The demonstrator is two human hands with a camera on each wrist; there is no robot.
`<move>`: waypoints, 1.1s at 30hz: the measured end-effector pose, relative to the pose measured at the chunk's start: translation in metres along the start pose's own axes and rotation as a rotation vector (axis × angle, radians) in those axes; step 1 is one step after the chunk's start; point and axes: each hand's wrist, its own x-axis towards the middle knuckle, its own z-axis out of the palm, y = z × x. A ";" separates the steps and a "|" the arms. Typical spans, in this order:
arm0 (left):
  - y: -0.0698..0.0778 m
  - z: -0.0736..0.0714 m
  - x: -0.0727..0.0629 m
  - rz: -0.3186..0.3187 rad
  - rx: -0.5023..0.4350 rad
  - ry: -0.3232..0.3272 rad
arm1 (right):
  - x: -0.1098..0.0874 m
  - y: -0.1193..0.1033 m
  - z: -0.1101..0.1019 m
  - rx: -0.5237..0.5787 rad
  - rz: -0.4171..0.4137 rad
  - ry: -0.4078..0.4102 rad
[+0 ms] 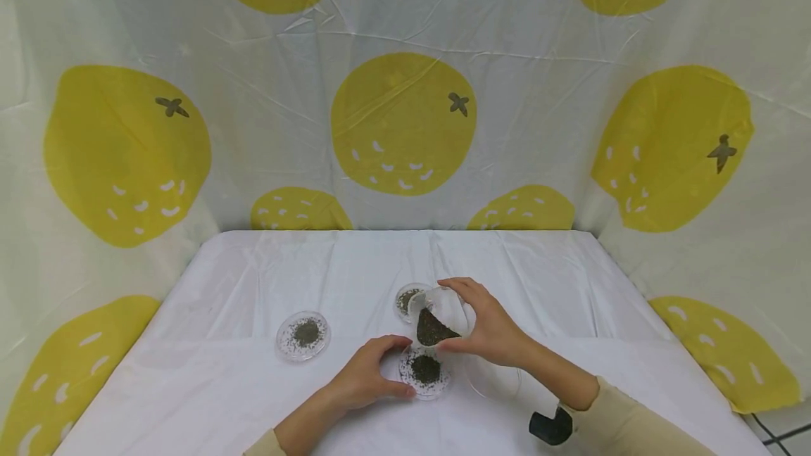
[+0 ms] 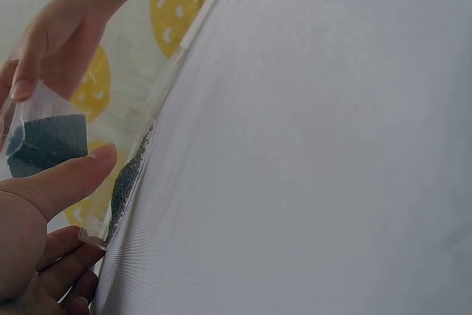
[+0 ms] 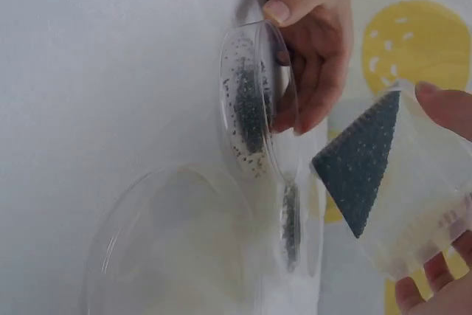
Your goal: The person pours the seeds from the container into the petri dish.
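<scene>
My right hand point(image 1: 497, 329) grips a clear plastic cup point(image 1: 451, 307) between thumb and fingers. The cup is tipped to the left, and dark, grainy material point(image 3: 361, 164) lies slanted in its lower corner. Beneath its mouth, a clear petri dish point(image 1: 408, 389) stands on the table with a dark heap in the middle and grains scattered around it. Thumb and fingers of my left hand point(image 1: 364, 377) hold this dish by its left side. In the left wrist view, the dish point(image 2: 94, 215) shows edge-on between thumb and fingers. No falling grains can be made out.
Another petri dish point(image 1: 303, 353) with a dark heap stands to the left. Behind the cup is a further dish point(image 1: 402, 309) with grains, partly covered. A clear round dish or lid point(image 1: 495, 389) lies under the right forearm. White cloth point(image 1: 209, 371) covers the table.
</scene>
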 end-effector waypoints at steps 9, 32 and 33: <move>0.002 0.000 0.000 -0.004 0.008 0.003 | 0.006 0.000 -0.011 0.578 0.357 -0.023; 0.003 0.002 -0.001 -0.042 0.004 0.004 | -0.004 0.044 -0.058 0.553 0.371 0.090; 0.002 0.002 -0.002 -0.044 0.004 0.003 | -0.006 0.048 -0.061 0.550 0.379 0.094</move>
